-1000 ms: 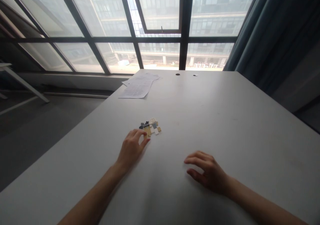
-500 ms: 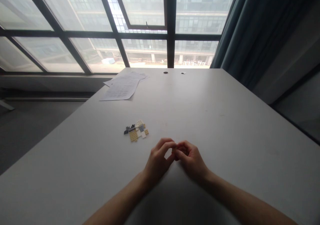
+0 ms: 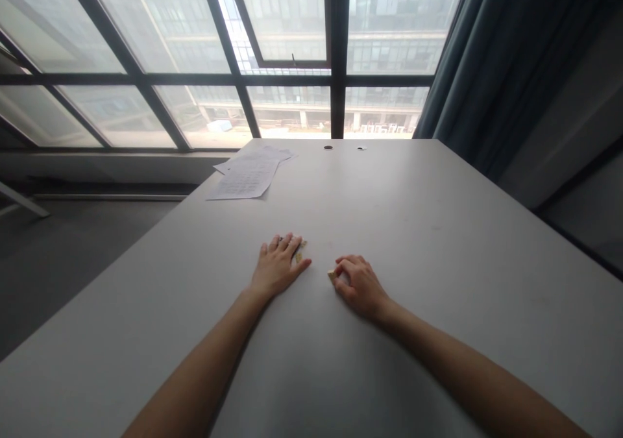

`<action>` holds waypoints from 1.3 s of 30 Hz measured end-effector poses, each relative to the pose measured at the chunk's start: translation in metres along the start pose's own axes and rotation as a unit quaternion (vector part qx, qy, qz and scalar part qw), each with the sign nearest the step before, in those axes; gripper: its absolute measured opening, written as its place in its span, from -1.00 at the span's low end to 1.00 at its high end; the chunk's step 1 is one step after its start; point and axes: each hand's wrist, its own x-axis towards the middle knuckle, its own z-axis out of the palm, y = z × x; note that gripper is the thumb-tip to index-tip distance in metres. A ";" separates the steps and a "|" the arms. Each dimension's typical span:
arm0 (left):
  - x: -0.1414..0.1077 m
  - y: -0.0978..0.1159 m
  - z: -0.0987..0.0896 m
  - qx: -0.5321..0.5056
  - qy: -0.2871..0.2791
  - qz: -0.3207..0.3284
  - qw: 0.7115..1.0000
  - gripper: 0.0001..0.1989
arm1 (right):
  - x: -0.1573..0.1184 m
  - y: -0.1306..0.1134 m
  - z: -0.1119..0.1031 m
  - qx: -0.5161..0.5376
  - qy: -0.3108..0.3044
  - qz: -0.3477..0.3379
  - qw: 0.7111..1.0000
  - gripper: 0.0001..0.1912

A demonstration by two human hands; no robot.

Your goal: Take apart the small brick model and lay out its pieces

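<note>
My left hand (image 3: 278, 266) lies flat with its fingers spread over a small pile of toy building bricks (image 3: 299, 255), covering most of them. Only a few yellowish and dark bits show between and beside the fingers. To the right, my right hand (image 3: 359, 282) is closed, its thumb and fingers pinching a small pale yellow toy brick (image 3: 331, 274) close to the tabletop. A gap of bare white table separates the two hands.
The white table (image 3: 438, 250) stretches away to a large window (image 3: 296, 110). Printed sheets of paper (image 3: 248, 175) lie at its far left edge. Two round cable holes (image 3: 328, 147) sit near the back, and a dark curtain (image 3: 457, 81) hangs at the right.
My hands have moved apart from where they met. The left has gone forward and left onto the brick pile and spread open; the right now shows a yellow brick in its pinch.
</note>
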 end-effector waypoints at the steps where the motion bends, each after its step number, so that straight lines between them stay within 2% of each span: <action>1: 0.003 0.010 0.003 -0.011 -0.002 0.029 1.000 -0.39 | 0.003 0.004 0.000 -0.013 0.001 0.004 1.000 -0.91; 8: 0.026 0.077 0.019 -0.071 -0.031 0.177 0.981 -0.45 | 0.009 0.044 -0.021 -0.101 0.043 0.063 0.992 -0.90; 12: 0.033 0.095 0.023 -0.099 -0.030 0.219 0.970 -0.49 | 0.001 0.058 -0.033 -0.127 0.072 0.082 0.986 -0.89; 16: 0.027 0.081 0.019 -0.111 -0.007 0.191 0.975 -0.38 | -0.005 0.061 -0.033 -0.133 0.101 0.083 0.982 -0.68; 19: 0.014 0.060 0.015 -0.082 -0.022 0.174 0.981 -0.25 | -0.005 0.060 -0.031 -0.150 0.074 0.052 0.985 -0.62; 22: 0.003 0.049 0.012 -0.036 -0.048 0.157 0.986 -0.26 | -0.006 0.059 -0.031 -0.166 0.055 0.032 0.984 -0.61; 29: 0.009 0.064 0.018 0.009 -0.079 0.115 0.990 -0.29 | -0.011 0.057 -0.034 -0.165 0.123 0.071 0.976 -0.65; 32: 0.014 0.070 0.021 0.003 -0.058 0.100 0.993 -0.30 | -0.015 0.051 -0.033 -0.170 0.127 0.010 0.977 -0.70; 35: 0.011 0.068 0.019 -0.027 0.010 0.109 0.994 -0.34 | -0.022 0.041 -0.030 -0.168 0.074 -0.098 0.978 -0.72; 37: 0.006 0.064 0.014 -0.059 0.059 0.139 0.987 -0.48 | -0.025 0.035 -0.028 -0.171 0.031 -0.163 0.971 -0.72; 39: 0.001 0.058 0.010 -0.082 0.082 0.169 0.979 -0.66 | -0.025 0.031 -0.027 -0.178 -0.006 -0.202 0.963 -0.72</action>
